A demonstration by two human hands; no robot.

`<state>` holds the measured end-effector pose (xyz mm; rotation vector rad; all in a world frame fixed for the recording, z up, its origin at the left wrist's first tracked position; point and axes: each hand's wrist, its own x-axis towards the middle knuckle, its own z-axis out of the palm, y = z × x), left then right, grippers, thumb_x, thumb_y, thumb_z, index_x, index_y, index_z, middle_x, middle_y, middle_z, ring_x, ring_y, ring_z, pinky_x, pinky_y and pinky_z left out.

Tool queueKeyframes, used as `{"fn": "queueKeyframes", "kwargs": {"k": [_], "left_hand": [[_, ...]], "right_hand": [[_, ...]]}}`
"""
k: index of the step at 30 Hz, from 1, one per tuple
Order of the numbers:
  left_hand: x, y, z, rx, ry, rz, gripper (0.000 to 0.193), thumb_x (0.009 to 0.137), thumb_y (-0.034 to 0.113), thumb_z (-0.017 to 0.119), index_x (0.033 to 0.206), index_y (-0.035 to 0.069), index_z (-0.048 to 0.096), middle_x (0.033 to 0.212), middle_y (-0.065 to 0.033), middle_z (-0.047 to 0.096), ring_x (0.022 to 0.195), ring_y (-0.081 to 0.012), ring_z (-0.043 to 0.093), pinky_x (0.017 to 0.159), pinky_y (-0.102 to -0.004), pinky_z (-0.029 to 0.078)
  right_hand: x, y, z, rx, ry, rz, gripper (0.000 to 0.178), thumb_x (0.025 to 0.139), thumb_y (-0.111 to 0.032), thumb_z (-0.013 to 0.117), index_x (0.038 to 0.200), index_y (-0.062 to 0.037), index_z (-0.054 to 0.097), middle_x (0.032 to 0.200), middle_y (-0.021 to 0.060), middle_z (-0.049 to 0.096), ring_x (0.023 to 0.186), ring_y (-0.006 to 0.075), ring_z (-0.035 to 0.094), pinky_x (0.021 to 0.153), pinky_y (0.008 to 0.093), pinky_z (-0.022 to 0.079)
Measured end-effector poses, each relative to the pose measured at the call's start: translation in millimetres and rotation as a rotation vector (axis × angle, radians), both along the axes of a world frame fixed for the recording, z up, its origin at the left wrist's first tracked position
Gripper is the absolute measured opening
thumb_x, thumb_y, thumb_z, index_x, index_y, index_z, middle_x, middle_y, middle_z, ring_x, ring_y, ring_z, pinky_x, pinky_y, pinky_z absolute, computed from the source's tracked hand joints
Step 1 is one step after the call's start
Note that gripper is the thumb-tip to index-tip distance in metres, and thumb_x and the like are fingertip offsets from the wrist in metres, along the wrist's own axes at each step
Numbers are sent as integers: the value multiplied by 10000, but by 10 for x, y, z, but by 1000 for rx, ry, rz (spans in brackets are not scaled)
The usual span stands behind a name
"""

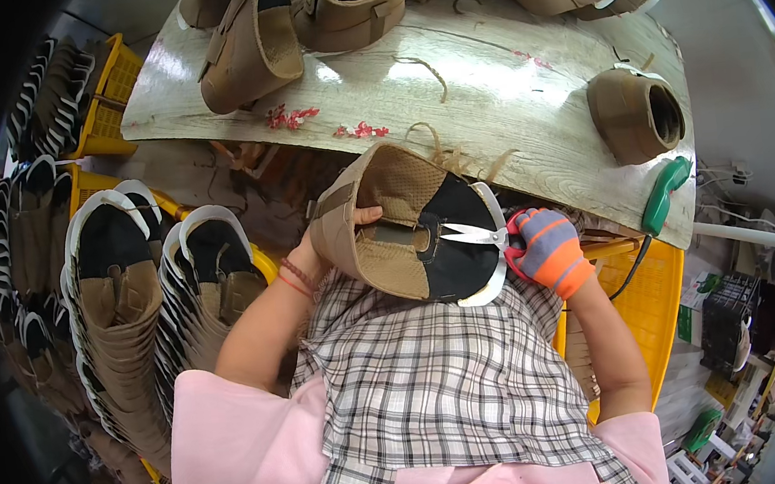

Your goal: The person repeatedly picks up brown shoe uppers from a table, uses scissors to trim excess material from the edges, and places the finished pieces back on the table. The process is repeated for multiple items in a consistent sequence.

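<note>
Fingers of the left hand (307, 254) are closed on an upper (391, 279): the thumb (369, 215) is laid inside the rim, and the remaining fingers are hidden behind the outer face. The upper is held above the lap, over a checked apron (445, 375), at the near edge of the worktop (523, 110). Scissors (474, 234) are gripped by the handles in the right hand (549, 248), which is covered by a striped glove. The blades are slightly parted and pointed leftward over the black lining; whether the lining is touched cannot be told. Shoes (352, 24) are placed along the far side of the worktop. A green tool (667, 196) is positioned at its right edge. Stacked uppers (130, 357) are arranged at the left; a yellow basket (657, 320) is located at the right.
</note>
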<state>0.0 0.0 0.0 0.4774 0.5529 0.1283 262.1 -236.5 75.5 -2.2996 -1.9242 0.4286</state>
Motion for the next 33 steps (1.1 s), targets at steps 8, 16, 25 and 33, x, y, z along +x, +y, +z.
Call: {"fn": "queueKeyframes", "kwargs": {"k": [8, 16, 25, 33], "left_hand": [[11, 48, -79, -24, 12, 3, 396, 918, -39, 646, 1277, -101, 493, 1133, -247, 648, 995, -366, 702, 817, -557, 626], [-7, 36, -12, -62, 56, 4, 415, 901, -49, 664, 1271, -88, 481, 1134, -234, 637, 1000, -377, 697, 800, -582, 622], [-4, -49, 58, 12, 60, 22, 379, 916, -25, 654, 1262, -55, 501, 1117, -214, 649, 982, -353, 704, 822, -541, 627], [-23, -78, 48, 86, 71, 48, 320, 910, 9, 676, 1192, -39, 533, 1089, -178, 658, 957, -305, 711, 789, -492, 641]], "right_hand": [[9, 31, -93, 127, 22, 6, 260, 684, -221, 762, 862, -89, 626, 808, 114, 612, 805, 329, 608, 696, 433, 501], [-98, -110, -261, 85, -43, -38, 219, 755, -231, 745, 868, -90, 622, 774, 137, 633, 745, 348, 630, 658, 447, 509], [-125, -113, -94, 230, 143, -47, 268, 717, -174, 753, 945, -64, 665, 860, 168, 671, 813, 371, 642, 728, 460, 523], [-203, -62, -83, 60, 142, -696, 226, 767, -206, 735, 946, -81, 676, 791, 160, 682, 728, 374, 660, 635, 449, 533]]}}
